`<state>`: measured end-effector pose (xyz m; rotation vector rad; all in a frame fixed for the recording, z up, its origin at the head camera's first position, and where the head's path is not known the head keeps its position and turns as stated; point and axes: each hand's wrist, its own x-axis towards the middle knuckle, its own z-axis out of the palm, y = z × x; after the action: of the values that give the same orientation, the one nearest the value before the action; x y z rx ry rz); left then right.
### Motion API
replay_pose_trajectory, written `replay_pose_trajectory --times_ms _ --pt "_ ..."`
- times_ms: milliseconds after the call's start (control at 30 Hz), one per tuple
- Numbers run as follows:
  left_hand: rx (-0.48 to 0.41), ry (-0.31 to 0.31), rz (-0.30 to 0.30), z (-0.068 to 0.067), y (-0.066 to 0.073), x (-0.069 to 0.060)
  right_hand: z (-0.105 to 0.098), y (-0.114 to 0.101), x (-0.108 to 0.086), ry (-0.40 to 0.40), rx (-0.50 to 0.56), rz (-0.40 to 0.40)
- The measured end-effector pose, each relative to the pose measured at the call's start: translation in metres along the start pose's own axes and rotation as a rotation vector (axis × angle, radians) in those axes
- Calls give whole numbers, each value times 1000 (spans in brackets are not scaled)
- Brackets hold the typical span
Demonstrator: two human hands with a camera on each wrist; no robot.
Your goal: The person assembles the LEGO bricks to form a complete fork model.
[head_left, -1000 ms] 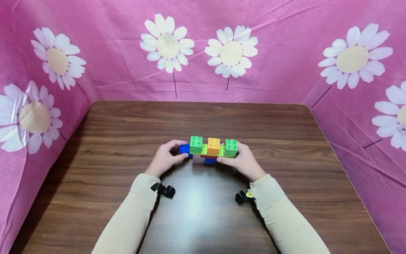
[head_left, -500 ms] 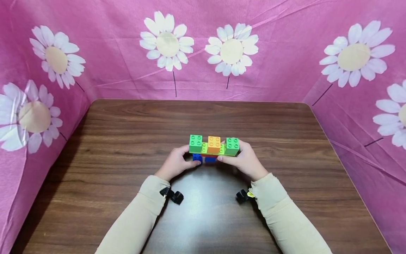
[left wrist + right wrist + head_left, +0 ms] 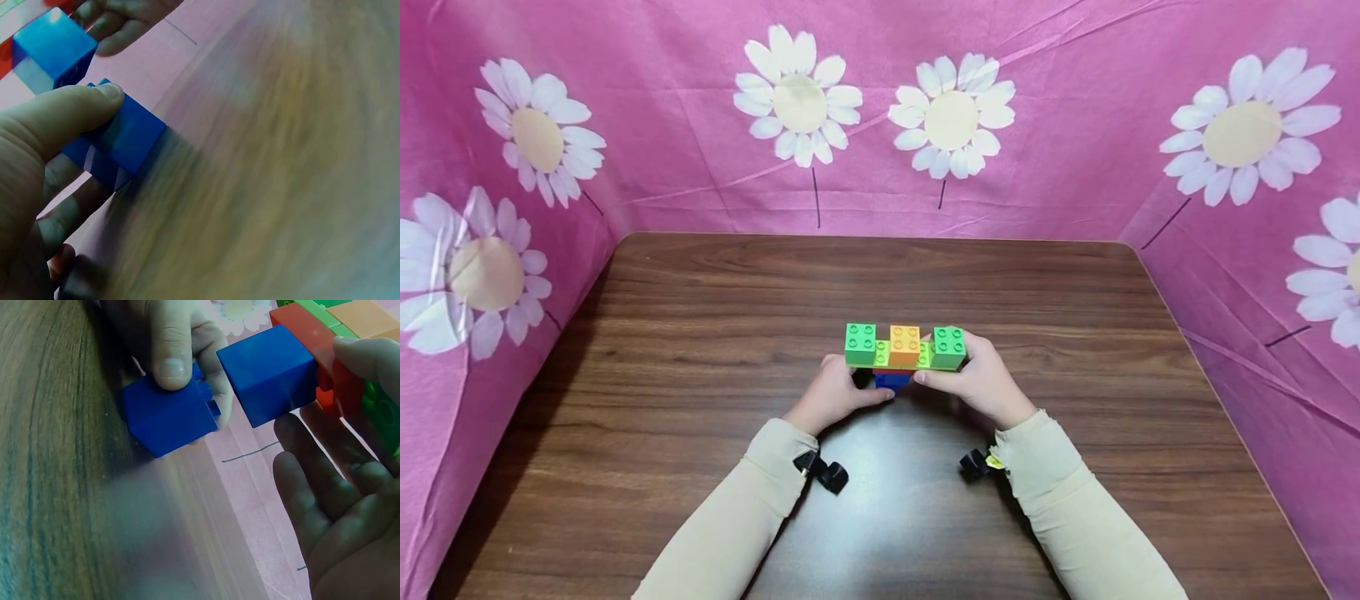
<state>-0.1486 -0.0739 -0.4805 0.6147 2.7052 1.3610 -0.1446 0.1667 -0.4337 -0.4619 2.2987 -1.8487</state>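
Observation:
My right hand (image 3: 981, 383) holds up a build of toy building bricks by its red brick (image 3: 306, 328). On top, a lime-green plate (image 3: 882, 355) carries a green brick (image 3: 860, 343) at the left, an orange brick (image 3: 905, 344) in the middle and another green brick (image 3: 949, 345) at the right. Beneath the red one sits a blue brick (image 3: 269, 375). My left hand (image 3: 835, 393) pinches a loose blue brick (image 3: 169, 419) between thumb and fingers. Its studs point at the underside of the build's blue brick, with a small gap between them in the right wrist view.
A brown wood-grain table (image 3: 700, 292) lies under both hands. Pink cloth (image 3: 880, 200) with white daisies stands around its back and sides. Black wrist cameras (image 3: 823, 472) hang on both beige sleeves (image 3: 730, 508).
My left hand has brought the loose blue brick rightward and toward me, from beside the build to beneath it. The right hand and the build have stayed nearly still.

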Motion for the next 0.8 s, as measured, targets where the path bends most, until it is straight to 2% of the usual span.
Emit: replay_pose_trajectory --times_ms 133,233,533,700,800 --pt "-27 12 46 4 3 -1 0 4 1 -16 -71 4" --pt "-27 16 58 6 3 -2 1 8 2 -22 -88 7" --pt "-26 6 73 6 3 1 0 9 2 -28 -110 -10" --pt "-26 1 66 6 1 1 -2 8 3 -43 -140 13" --pt "-19 -2 69 6 0 0 -6 8 4 -66 -87 12"
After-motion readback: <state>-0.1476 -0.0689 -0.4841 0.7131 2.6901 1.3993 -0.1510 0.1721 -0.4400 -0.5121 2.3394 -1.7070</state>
